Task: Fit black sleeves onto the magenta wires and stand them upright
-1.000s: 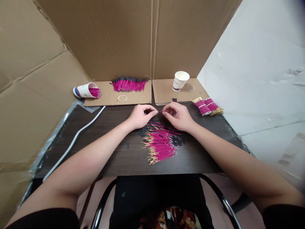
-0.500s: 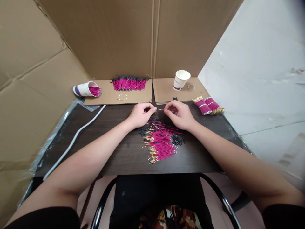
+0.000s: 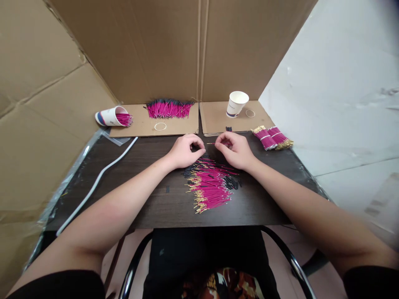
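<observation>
The right hand (image 3: 235,150) is closed, thumb against fingers, on a thin wire (image 3: 210,143), whose gold-coloured end sticks out to the left into the gap between the hands; the left hand (image 3: 186,150) faces it, fingers curled and thumb drawn in close to them, apart from the wire's tip; whether anything sits between its fingertips is too small to tell.

Both hands are at the far edge of a loose pile of magenta wires (image 3: 215,192) on the dark worktop (image 3: 149,209); most of these lie crosswise, gold ends to the left and silvery ends to the right; small black tubes (image 3: 231,182) lie at the pile's right side, and more dark pieces lie along its upper left, near the left hand.

Beyond the hands two flat cardboard sheets lie side by side; on the left sheet (image 3: 137,131) a row of magenta wires with black ends (image 3: 170,110) rests near an upright cardboard panel (image 3: 156,50), with a pale loop (image 3: 160,126) in front; a paper cup on its side (image 3: 106,117) lies at that sheet's left end, magenta wires in its mouth; on the right sheet (image 3: 215,122) a second paper cup (image 3: 236,106) stands upright, another loop (image 3: 250,113) just beside it; two tied bundles (image 3: 264,139) lie to the right.
</observation>
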The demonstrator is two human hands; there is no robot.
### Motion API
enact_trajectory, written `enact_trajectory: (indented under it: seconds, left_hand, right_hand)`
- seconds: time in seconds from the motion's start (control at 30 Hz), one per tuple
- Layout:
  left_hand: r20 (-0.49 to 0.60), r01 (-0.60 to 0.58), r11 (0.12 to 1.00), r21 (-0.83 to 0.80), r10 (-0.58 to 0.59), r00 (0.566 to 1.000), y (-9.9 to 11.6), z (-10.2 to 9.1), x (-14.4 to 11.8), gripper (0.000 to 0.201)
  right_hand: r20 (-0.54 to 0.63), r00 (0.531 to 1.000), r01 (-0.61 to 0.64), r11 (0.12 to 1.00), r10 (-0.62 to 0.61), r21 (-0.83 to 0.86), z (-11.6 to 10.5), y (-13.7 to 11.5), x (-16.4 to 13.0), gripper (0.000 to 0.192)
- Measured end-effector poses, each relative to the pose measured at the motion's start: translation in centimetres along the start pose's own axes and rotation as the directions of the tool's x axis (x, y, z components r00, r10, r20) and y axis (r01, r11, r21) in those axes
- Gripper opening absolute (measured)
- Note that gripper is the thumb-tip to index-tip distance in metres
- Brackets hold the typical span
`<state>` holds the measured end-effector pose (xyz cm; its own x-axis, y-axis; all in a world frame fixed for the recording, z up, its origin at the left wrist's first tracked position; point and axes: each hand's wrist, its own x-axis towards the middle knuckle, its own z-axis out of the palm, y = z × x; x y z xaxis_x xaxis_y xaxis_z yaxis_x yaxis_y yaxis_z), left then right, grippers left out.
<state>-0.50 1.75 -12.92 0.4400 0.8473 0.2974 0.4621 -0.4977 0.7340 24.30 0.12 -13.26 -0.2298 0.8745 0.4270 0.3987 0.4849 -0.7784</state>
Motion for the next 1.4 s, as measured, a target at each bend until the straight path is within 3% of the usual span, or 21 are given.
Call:
enact_trajectory:
  seconds: [0.17, 0.33, 0.5, 1.4]
  left_hand:
    - [0.071, -0.075, 0.996, -0.045, 0.078, 0.994, 0.5, -0.5, -0.3, 0.006]
    - [0.2, -0.176, 0.979, -0.099, 0.193, 0.961, 0.9, -1.0, -0.4, 0.01]
    - [0.263, -0.171, 0.983, -0.06, 0.181, 0.948, 0.7, -1.0, -0.3, 0.008]
    - [0.28, -0.251, 0.965, -0.07, 0.26, 0.924, 1.0, -0.7, -0.6, 0.01]
  right_hand:
    - [-0.003, 1.0, -0.01, 1.0, 0.01, -0.001, 0.0, 0.0, 0.0, 0.013]
    - [-0.015, 1.0, -0.013, 1.0, 0.013, -0.004, -0.1, 0.1, 0.1, 0.013]
    - [0.005, 0.999, -0.037, 0.999, 0.037, -0.013, -0.1, 0.2, 0.1, 0.014]
    - [0.029, 0.999, -0.029, 1.0, 0.029, 0.003, 0.0, 0.4, 0.1, 0.014]
